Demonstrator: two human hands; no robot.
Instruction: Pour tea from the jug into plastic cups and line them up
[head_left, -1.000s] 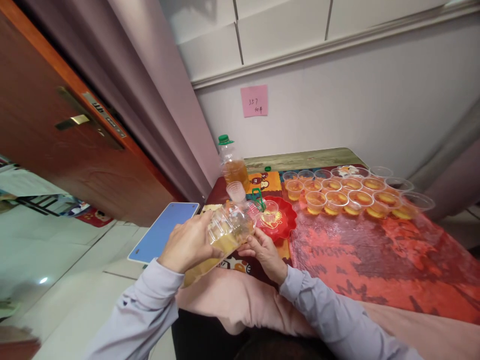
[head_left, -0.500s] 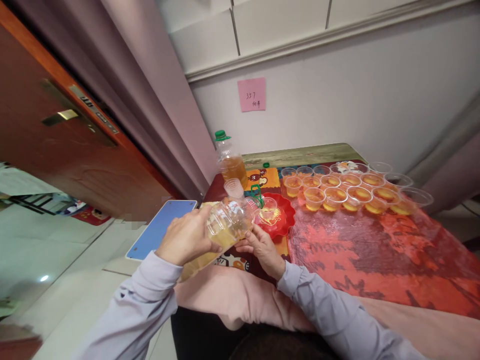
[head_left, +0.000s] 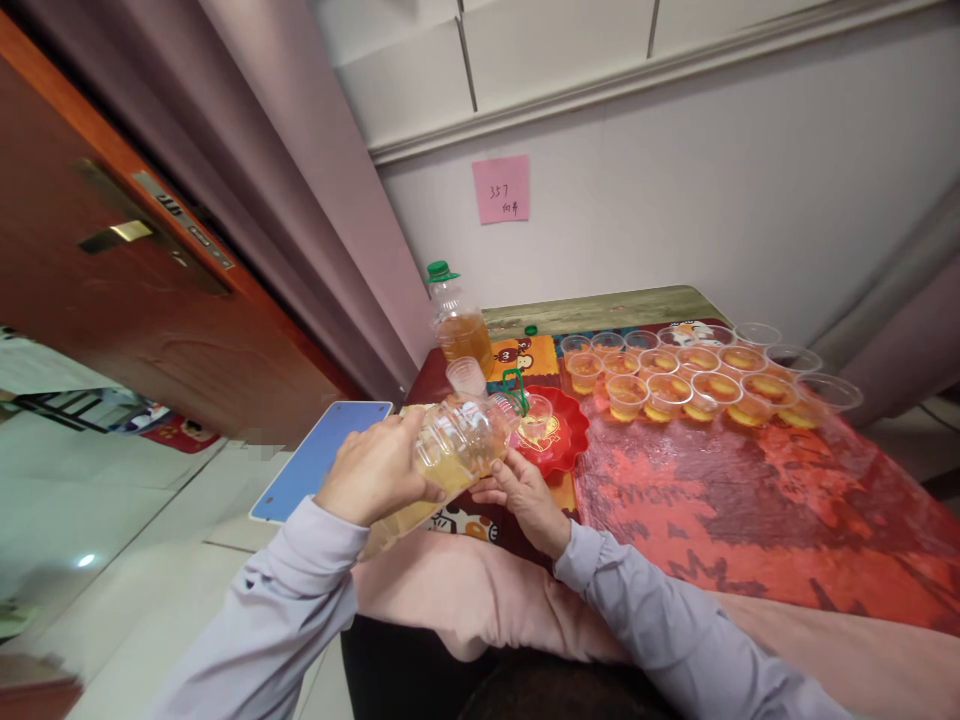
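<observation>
My left hand [head_left: 375, 470] is wrapped round a large clear plastic bottle [head_left: 457, 445] of yellowish liquid, tilted with its mouth toward the right. The fingers of my right hand [head_left: 529, 500] press against the underside of the bottle near its shoulder. Under the mouth, a clear cup [head_left: 537, 415] stands on a red scalloped plate [head_left: 574, 440]. A green handle ring [head_left: 513, 380] sticks up at the bottle's neck. Several clear cups [head_left: 668, 398] with amber liquid stand in rows to the right.
Behind the tilted bottle stands another bottle [head_left: 463, 335] with a green cap, beside stacked cups [head_left: 466, 377]. A small green cap [head_left: 531, 330] lies at the back. A blue board [head_left: 319, 455] is at the left; the red-covered table [head_left: 675, 500] extends right.
The tilted bottle has shifted very slightly, with my left hand still round it. The whole view has drifted a little; the cups and plate stand as before.
</observation>
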